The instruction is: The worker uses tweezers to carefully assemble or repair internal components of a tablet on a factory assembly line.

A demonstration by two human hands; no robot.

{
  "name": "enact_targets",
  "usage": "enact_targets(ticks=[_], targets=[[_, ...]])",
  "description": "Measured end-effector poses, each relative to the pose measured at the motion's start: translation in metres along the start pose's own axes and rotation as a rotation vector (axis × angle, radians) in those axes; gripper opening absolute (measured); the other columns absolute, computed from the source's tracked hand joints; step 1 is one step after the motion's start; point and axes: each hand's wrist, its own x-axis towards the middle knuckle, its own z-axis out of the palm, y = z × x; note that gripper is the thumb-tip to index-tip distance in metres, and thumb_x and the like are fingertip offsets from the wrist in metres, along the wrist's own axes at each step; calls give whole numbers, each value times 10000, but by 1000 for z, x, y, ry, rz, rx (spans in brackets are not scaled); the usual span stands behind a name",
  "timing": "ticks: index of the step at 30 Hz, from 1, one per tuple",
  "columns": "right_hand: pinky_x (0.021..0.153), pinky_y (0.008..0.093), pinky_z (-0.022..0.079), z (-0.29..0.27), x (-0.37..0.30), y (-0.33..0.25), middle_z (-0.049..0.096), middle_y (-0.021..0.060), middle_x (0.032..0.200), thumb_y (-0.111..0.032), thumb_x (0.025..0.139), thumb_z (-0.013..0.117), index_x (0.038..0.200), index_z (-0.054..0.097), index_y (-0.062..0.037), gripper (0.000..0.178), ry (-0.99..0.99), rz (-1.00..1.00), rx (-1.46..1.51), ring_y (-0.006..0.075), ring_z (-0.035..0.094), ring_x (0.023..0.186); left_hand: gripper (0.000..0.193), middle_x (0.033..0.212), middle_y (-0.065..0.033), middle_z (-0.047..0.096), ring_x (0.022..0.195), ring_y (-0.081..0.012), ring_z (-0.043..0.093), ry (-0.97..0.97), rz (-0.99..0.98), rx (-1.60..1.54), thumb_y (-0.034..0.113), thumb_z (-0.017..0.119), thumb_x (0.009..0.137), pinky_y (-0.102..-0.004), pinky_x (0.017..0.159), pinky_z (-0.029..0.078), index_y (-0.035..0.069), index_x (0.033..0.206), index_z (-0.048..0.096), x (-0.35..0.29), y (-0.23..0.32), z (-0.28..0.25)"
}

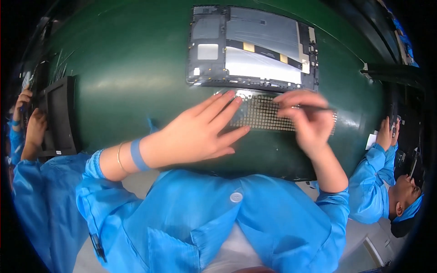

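A clear sheet with rows of small square pads (265,113) lies on the green table. My left hand (202,127) rests with fingers spread, its fingertips at the sheet's left end. Over the right part of the sheet, my right hand (310,119) is closed in a pinch around a thin dark tweezers-like tool (314,108). Motion blurs that hand, and the tool's tip is hard to make out. Just beyond the sheet lies an opened tablet housing (261,25), with a silver panel, a black strip and two gold patches.
A black tray-like frame (68,113) stands at the left table edge, near a co-worker's hands (35,127). On the right, another person's hands (386,133) are at a dark bench beside a white card (371,141). A dark rail (391,71) runs along the far right.
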Motion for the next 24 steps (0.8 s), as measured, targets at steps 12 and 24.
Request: enact_targets(ticks=[12, 24], targets=[[737, 252, 491, -49, 13, 18, 600, 148, 990, 41, 899, 526, 1020, 512, 37, 122, 125, 73, -38, 134, 575, 764, 540, 1324, -200, 478, 1183, -350, 508, 20, 57, 61, 421, 657, 721, -409, 989, 430, 252, 1229, 583, 6, -5, 4], [754, 266, 508, -47, 0, 11, 611, 196, 1029, 89, 846, 569, 1036, 525, 40, 201, 55, -145, -343, 171, 614, 828, 573, 1335, -215, 457, 1208, -352, 487, -6, 48, 26, 397, 657, 733, -424, 1006, 421, 222, 1269, 554, 1, -9, 6]])
